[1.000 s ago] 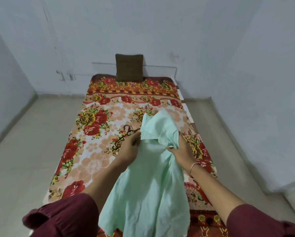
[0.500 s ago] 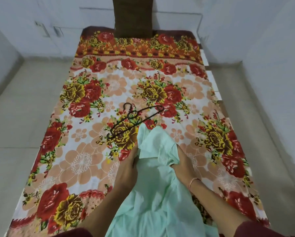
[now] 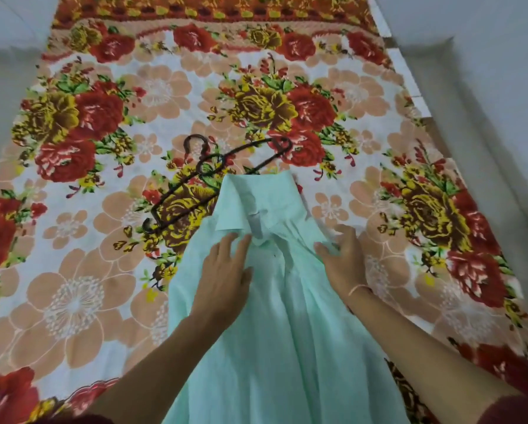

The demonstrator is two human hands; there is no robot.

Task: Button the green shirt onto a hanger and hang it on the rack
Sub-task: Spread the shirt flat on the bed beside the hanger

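Note:
The pale green shirt (image 3: 275, 325) lies lengthwise on the flowered bed cover, collar pointing away from me. My left hand (image 3: 224, 280) rests flat on the shirt just below the collar's left side, fingers spread. My right hand (image 3: 343, 258) presses on the shirt's right shoulder, fingers curled into a fold of the cloth. A dark wire hanger (image 3: 207, 175) lies on the cover just beyond the collar, its right part tucked under the shirt's top edge. No rack is in view.
The bed cover (image 3: 103, 270) with red and yellow flowers fills most of the view. Grey floor (image 3: 495, 123) runs along the bed's right side and also shows at the far left.
The shirt has gone from held up in both hands to laid flat on the bed. My hands have moved from gripping it to pressing on it. The camera has tilted down and closer.

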